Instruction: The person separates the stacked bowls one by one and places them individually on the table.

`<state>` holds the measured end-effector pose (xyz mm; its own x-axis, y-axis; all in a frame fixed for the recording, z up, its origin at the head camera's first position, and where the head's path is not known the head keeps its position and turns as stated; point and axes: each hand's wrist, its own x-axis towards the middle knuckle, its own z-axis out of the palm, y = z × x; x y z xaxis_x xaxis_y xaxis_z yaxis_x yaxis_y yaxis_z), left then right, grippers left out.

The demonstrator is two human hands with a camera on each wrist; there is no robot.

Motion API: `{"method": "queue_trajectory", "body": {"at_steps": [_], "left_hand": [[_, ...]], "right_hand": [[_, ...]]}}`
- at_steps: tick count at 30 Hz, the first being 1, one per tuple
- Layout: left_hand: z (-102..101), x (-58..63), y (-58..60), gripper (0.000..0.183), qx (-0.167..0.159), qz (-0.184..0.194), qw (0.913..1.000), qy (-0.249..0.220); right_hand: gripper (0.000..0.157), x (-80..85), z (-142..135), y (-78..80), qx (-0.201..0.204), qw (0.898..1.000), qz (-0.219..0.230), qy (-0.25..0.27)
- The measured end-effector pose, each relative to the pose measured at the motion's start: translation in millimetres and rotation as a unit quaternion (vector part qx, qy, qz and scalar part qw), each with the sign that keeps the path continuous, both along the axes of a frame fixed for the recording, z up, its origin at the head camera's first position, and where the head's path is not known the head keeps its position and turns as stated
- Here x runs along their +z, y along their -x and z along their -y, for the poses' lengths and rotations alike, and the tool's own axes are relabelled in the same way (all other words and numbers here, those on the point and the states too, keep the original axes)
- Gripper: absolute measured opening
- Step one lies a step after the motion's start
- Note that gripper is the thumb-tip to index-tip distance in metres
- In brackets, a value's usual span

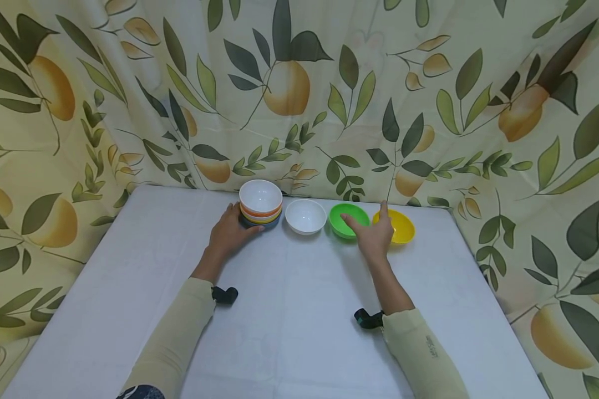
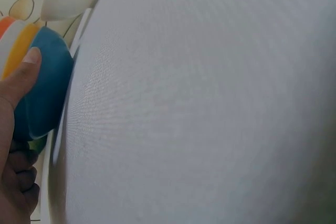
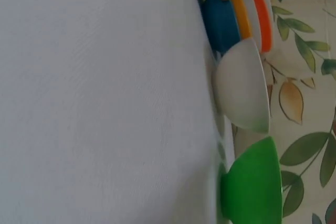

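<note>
A stack of bowls [image 1: 260, 199] stands at the far left of the row, with white, orange, white and yellow bands above a blue bowl [image 2: 47, 82] at the bottom. My left hand [image 1: 228, 231] grips the stack from its left side, the thumb lying against the blue bowl. To the right come a single white bowl [image 1: 305, 216], a green bowl [image 1: 341, 228] and a yellow bowl [image 1: 402, 227]. My right hand [image 1: 375, 235] is over the space between the green and yellow bowls, thumb and forefinger spread apart, overlapping both bowls in the head view. It holds nothing.
A white cloth covers the table [image 1: 289, 321]. Behind the bowls, close to the table's far edge, hangs a curtain [image 1: 299, 144] printed with fruit and leaves. Small black cameras [image 1: 368, 319] are strapped to both wrists.
</note>
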<state>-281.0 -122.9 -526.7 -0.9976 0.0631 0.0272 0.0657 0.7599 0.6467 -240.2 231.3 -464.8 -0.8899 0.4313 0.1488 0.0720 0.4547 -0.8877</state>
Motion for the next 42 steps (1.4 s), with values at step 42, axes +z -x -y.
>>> {"method": "queue_trajectory", "body": {"at_steps": [42], "left_hand": [[2, -1.3, 0.7, 0.106, -0.008, -0.012, 0.9999, 0.003]], "right_hand": [[0.118, 11.4, 154, 38.9, 0.180, 0.982, 0.025, -0.047]]}}
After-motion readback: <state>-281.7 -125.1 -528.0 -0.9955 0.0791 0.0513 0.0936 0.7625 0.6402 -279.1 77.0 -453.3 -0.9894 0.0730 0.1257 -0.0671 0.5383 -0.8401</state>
